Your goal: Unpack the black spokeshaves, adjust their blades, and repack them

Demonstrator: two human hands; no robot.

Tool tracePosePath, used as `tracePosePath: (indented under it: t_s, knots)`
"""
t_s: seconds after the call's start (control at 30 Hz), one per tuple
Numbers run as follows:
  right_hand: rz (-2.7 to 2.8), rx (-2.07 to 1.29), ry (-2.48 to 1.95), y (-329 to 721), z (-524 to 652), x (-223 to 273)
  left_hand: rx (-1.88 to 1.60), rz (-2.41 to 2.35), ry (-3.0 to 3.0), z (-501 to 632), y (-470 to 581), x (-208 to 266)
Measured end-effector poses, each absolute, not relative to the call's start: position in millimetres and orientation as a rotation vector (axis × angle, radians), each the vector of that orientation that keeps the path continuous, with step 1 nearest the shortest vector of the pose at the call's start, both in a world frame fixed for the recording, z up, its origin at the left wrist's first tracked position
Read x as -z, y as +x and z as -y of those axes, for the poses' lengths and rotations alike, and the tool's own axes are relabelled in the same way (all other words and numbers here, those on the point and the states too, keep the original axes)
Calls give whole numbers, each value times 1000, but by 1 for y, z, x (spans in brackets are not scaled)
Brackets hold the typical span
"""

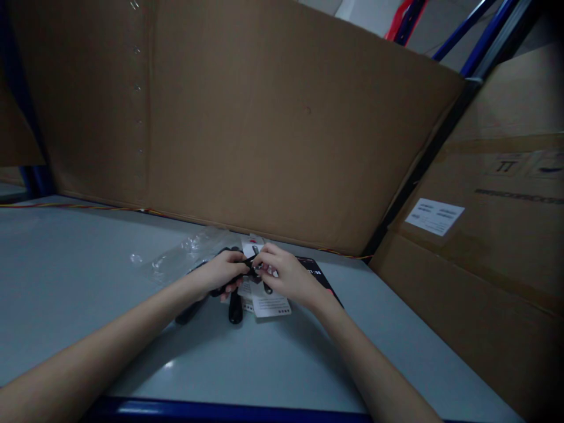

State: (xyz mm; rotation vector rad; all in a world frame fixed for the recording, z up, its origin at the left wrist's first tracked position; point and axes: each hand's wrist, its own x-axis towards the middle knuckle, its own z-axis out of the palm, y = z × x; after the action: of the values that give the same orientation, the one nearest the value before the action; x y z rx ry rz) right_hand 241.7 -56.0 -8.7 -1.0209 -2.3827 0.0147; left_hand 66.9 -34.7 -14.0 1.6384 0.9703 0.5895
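Observation:
Over the middle of the table, both hands are close together. My left hand (231, 271) is closed around a dark, long object (219, 289) whose kind I cannot make out. The fingers of my right hand (282, 271) pinch at a small dark part beside the left fingertips; what they hold is mostly hidden. A rounded black handle (235, 309) points toward me below the left hand. White printed cards (272, 306) lie under and between the hands, with small dark marks along the edge.
Crumpled clear plastic bags (187, 252) lie left of the hands. A black phone-like screen (315, 269) with digits lies behind the right wrist. An upright cardboard sheet (264, 129) closes the back, and a labelled carton (480, 252) stands at right. Thin twisted wire (88, 206) runs along the back edge.

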Motion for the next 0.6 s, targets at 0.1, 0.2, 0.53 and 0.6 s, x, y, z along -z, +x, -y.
tracePosePath:
  t_s: [0.1,0.2,0.53,0.6]
  knots:
    - [2319,-73,-1054,239,54,12,-576,-977,1652,36,67,12]
    - [2285,-61,-1043,236,53,14,-572,-992,1666,36,67,11]
    - [2253,-34,-952,240,53,6,-565,-1000,1664,34,67,13]
    - [2182,-40,-984,250,48,3,-567,-988,1650,33,67,14]
